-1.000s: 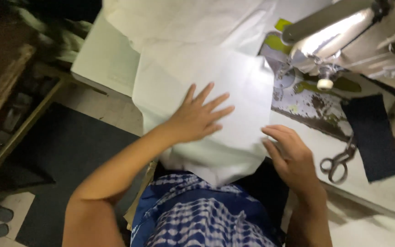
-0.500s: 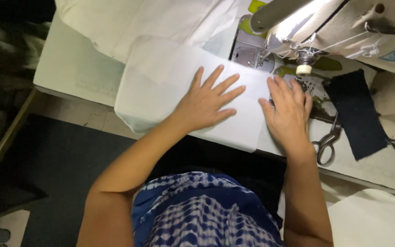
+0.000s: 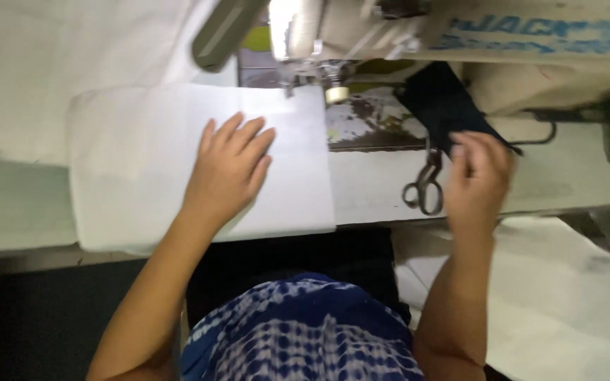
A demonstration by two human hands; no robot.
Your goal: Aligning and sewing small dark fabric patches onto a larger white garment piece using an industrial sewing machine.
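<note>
Left hand (image 3: 231, 166) lies flat, fingers spread, on one folded white fabric panel (image 3: 142, 166) at the sewing machine (image 3: 390, 32). Right hand (image 3: 478, 176), fingers curled, pinches one dark blue cloth piece (image 3: 443, 106) beside one pair of scissors (image 3: 423, 187).

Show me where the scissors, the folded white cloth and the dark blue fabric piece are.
scissors (image 3: 423, 189): head view, on the handle loops.
folded white cloth (image 3: 135, 162): head view, on its flat top left of the left hand.
dark blue fabric piece (image 3: 440, 106): head view, on its middle.
</note>
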